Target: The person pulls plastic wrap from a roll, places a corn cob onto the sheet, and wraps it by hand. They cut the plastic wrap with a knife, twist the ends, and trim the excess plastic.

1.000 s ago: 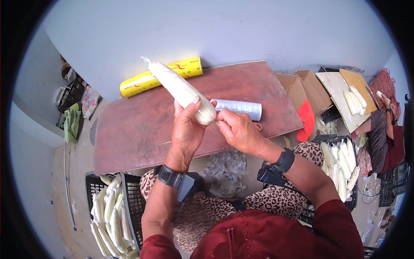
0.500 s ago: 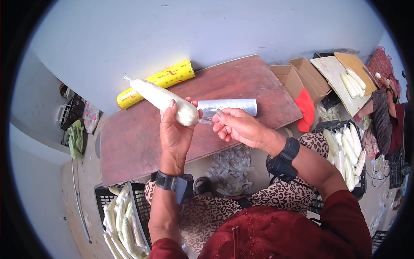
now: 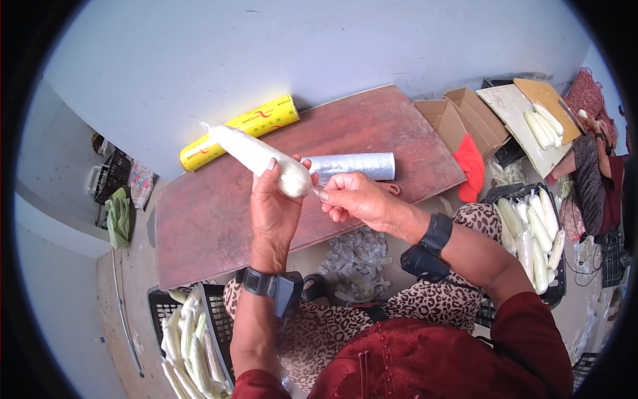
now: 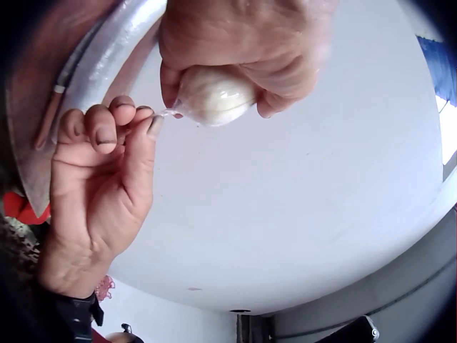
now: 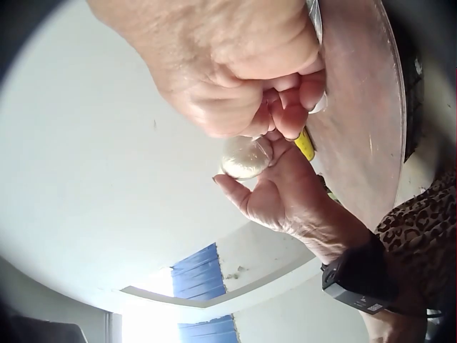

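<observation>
1. Starting at the far left: a bunch of green husks [image 3: 118,214] sits on the floor, and nearer the person there's a black crate [image 3: 174,332] full of pale corn cobs [image 3: 193,346].
2. A yellow cling film box [image 3: 240,130] lies at the far left edge of the reddish-brown tabletop [image 3: 199,226], tilted, with its right end farther away.
3. Over the tabletop, the left hand [image 3: 274,211] grips the near end of a wrapped cob [image 3: 260,159]. Fingers are curled round it, thumb on one side, and the cob slants up and away to the left with a twisted bit of film at its far tip. It's held in the air, not touching the tabletop.
4. Right beside it, the right hand [image 3: 359,199] pinches the film tail [image 4: 168,112] sticking out of the cob's near end. The left wrist view shows thumb and forefinger pressed together on that thin twist, the other fingers curled in.
5. Just beyond both hands, a silver film roll [image 3: 352,166] lies flat on the tabletop.
6. Near the lap there's a heap of clear film scraps [image 3: 352,256].
7. Further right: open cardboard boxes [image 3: 458,116], a red cloth [image 3: 470,166], then another black crate [image 3: 531,233] of cobs.
8. Far right, a board [image 3: 525,133] carries a few more cobs, with another person [image 3: 598,179] sitting beside it.
</observation>
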Demonstrator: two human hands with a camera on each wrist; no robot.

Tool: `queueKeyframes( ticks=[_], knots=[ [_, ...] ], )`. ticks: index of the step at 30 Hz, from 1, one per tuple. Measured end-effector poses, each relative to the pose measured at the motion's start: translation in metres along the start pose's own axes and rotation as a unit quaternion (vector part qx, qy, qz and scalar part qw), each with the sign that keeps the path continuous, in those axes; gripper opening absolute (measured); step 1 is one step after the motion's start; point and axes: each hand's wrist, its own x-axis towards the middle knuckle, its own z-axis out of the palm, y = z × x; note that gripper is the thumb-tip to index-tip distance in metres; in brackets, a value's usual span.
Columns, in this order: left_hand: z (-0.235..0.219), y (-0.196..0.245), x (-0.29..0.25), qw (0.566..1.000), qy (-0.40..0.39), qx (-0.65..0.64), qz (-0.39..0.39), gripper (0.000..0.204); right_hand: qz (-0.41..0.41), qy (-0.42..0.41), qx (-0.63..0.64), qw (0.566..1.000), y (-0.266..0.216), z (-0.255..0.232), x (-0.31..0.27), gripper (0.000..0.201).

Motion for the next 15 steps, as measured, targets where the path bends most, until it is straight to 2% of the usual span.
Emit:
queueKeyframes(
  ticks=[4,7,10,15],
  knots=[
    [-0.002,0.003,0.000,0.999,-0.029,-0.036,-0.003,0.038,-0.099,0.053,-0.127,0.985,0.003,0.002,0.003,0.016],
    [0.001,0.004,0.000,0.998,-0.054,-0.037,0.009,0.040,-0.208,0.111,-0.231,0.944,0.006,0.005,0.004,0.012],
    [0.002,0.006,-0.001,0.997,-0.061,-0.038,0.017,0.042,-0.240,0.136,-0.309,0.910,-0.004,0.009,-0.004,0.009],
    [-0.006,0.004,0.003,0.996,-0.086,-0.001,0.021,0.046,-0.270,0.145,-0.336,0.890,-0.003,0.008,-0.006,0.010]
  ],
)
